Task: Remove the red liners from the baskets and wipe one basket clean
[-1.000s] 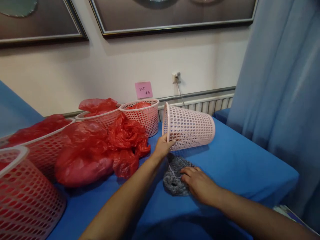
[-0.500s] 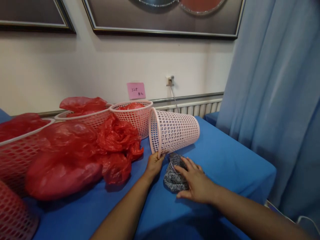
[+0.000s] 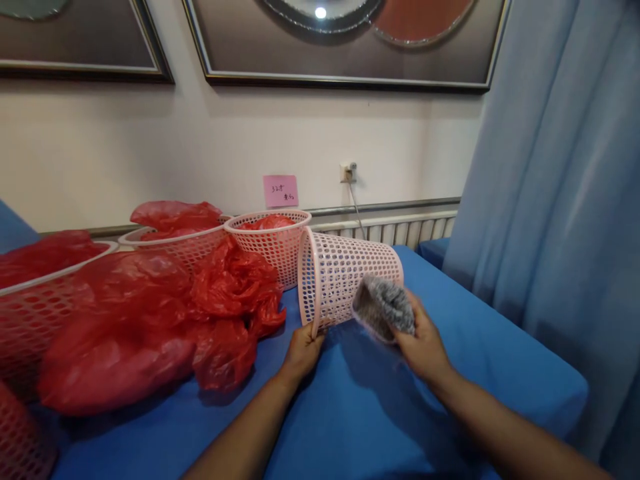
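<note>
Holding fabric in right hand, near basket

Rough cloth, smooth plastic basket

Hands: two. Grey knitted item: one. Pink baskets: five, one mostly cut off. Red bags: overlapping, number undetermined. Framed pictures: two. Pink card: one. Wall socket: one.

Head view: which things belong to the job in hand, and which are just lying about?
In hand:
- sideways pink basket, rim held by the left hand
- grey fabric piece, in the right hand

Seemingly just lying about:
- red plastic bags
- upright pink baskets
- pink note
</note>
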Tool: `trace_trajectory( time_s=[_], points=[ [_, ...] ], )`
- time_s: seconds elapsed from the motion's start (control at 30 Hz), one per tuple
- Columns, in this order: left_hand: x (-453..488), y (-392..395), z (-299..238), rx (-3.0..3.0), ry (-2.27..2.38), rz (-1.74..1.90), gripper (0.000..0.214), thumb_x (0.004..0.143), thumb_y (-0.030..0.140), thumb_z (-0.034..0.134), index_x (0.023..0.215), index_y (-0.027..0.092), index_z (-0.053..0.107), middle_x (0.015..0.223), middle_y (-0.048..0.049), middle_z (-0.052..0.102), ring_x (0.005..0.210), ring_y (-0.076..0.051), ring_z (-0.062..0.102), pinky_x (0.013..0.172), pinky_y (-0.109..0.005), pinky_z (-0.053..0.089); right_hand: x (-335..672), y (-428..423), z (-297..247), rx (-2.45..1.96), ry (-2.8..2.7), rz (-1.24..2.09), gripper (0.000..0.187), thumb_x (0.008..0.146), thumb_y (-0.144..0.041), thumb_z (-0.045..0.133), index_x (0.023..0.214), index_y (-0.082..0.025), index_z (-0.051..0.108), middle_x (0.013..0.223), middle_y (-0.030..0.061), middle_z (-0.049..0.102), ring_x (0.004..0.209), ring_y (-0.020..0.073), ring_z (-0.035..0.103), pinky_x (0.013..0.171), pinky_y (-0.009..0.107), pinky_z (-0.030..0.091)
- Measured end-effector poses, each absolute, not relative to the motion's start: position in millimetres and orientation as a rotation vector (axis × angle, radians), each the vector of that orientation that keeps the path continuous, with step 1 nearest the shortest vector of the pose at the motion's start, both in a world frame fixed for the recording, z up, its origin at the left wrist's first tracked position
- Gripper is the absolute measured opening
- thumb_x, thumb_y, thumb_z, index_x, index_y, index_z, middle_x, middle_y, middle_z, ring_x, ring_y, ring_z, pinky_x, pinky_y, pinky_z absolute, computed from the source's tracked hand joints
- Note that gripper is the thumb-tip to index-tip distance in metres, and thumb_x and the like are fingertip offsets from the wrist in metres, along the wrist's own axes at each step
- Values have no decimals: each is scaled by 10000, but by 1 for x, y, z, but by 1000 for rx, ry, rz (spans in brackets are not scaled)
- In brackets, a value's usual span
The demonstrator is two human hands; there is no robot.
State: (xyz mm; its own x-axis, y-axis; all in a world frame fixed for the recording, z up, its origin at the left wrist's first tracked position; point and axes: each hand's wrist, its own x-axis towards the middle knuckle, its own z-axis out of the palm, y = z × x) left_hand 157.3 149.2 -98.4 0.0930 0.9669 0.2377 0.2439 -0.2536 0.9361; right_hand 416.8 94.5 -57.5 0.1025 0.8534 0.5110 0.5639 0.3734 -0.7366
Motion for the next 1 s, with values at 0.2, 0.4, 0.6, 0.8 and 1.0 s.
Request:
trace_trajectory(
  time_s=[0.2,0.4,0.6,0.8,1.0],
  points=[
    [163,132,-76,1734,1228,1247,457,735,300,735,1183,216,754,1186,-64,787,1118,-314,720,1062,-425,532,377,128,-19,-1210,-1721,-71,702,944,-441,610,1583,-247,393,1695,144,143,1544,353,277,1227,512,342],
    [177,126,-55,1790,1189,1322,459,926,519,582,1120,134,739,1049,-112,778,998,-290,716,935,-401,572,354,133,-70,-1108,-1810,-269,799,878,-624,673,1579,-365,390,1725,113,89,1479,452,306,1116,671,373],
    [184,116,-76,1950,1222,1192,593,941,671,528,912,128,765,848,-102,748,826,-260,685,784,-360,569,368,139,-73,-1043,-1716,-298,865,909,-442,652,1652,-316,227,1732,146,3,1512,472,273,1098,702,405],
    [171,119,-84,1933,1077,1157,616,933,690,556,1129,146,768,1075,-121,787,971,-285,718,920,-399,595,347,126,-75,-707,-1760,-421,705,884,-128,578,1523,-410,485,1609,73,366,1340,300,509,1084,507,520],
    [170,124,-83,1857,1110,1073,568,1001,575,527,1352,159,688,1328,-135,718,1319,-304,622,1189,-490,438,410,191,-86,-1164,-1339,-15,639,796,-76,509,1392,-266,639,1552,108,428,1444,318,463,1200,571,419]
  ],
)
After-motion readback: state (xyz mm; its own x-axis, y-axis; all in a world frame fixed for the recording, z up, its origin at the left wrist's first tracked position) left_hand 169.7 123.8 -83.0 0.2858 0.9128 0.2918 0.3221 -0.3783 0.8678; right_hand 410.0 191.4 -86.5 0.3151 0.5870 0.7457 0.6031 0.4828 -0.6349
